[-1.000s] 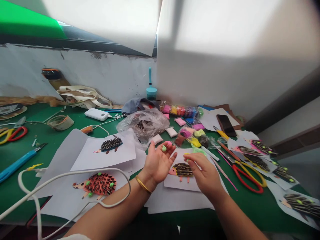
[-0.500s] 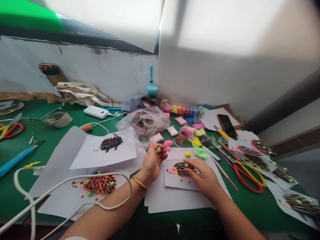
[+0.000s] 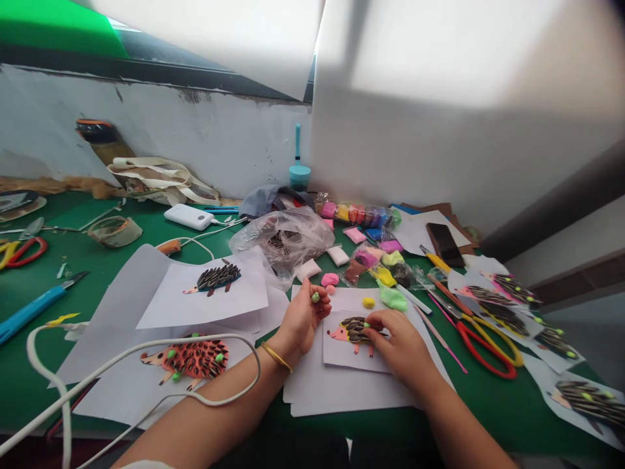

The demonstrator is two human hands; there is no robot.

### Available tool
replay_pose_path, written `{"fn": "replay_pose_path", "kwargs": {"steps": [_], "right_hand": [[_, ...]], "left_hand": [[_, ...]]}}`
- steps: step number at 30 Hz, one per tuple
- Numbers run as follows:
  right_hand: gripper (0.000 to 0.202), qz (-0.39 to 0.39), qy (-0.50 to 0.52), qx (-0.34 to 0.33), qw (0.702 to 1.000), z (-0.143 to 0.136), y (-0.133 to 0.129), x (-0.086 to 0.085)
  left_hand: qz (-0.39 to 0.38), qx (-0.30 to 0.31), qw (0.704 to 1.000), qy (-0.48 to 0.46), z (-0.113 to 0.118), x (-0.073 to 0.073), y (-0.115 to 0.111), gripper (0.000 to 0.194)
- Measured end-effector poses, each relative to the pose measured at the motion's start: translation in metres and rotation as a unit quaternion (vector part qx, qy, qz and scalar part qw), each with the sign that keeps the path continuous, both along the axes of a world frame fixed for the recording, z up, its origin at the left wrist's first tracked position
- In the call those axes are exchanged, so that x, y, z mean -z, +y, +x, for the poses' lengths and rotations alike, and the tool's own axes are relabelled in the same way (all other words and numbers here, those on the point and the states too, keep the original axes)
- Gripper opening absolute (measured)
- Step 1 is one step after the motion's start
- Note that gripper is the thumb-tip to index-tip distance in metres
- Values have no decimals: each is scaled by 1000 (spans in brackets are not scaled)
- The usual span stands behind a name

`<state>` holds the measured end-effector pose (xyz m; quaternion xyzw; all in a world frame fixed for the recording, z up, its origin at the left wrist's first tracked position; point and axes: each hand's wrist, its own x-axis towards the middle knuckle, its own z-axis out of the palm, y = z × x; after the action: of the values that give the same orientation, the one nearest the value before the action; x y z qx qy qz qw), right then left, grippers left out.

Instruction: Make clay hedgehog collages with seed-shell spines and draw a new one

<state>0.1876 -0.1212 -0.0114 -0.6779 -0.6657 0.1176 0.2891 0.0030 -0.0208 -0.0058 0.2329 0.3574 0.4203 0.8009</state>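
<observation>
My left hand (image 3: 303, 320) is half curled above the paper, with a small lump of light green clay (image 3: 315, 298) held at its fingers. A hedgehog picture (image 3: 336, 333) lies on a white card (image 3: 342, 359) to its right; the animal has a pink clay face and legs, a yellow edge and dark striped seeds as spines. Over the seeds, my right hand (image 3: 404, 344) pinches a small green clay ball (image 3: 366, 325) between thumb and index finger, low against the hedgehog's back. Its palm and fingers cover the hedgehog's rear end.
Yellow clay (image 3: 368, 303), pink clay (image 3: 330, 279) and a bag of green clay (image 3: 392, 298) sit behind the card. Scissors (image 3: 488, 348) and finished hedgehogs (image 3: 510, 286) lie right. Further hedgehog cards (image 3: 195, 358) lie left, crossed by a white cable (image 3: 161, 347). A seed bag (image 3: 286, 241) stands behind.
My right fingertips have shifted slightly and the green clay ball shows more clearly at their tips. My left hand keeps its curl; the whole view has moved a little.
</observation>
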Motion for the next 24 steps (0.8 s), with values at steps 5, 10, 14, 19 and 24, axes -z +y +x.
{"fn": "replay_pose_path", "kwargs": {"steps": [5,10,14,19,24], "right_hand": [[9,-34,7,12,999,0,3,2],[13,4,-21,-29,999,-2,6,-5],[10,0,-28,-43,999,-8,7,-9],[9,-8,-30,-20,999,-7,8,-5],[12,11,-73,-21,997,2,10,-1]], "left_hand": [[-9,-2,1000,-3,0,1,1,46],[-10,-2,1000,-5,1,5,1,45],[-12,-4,1000,-7,1,5,1,46],[-12,-8,1000,-4,1,3,0,46],[-16,-8,1000,0,2,4,1,45]]}}
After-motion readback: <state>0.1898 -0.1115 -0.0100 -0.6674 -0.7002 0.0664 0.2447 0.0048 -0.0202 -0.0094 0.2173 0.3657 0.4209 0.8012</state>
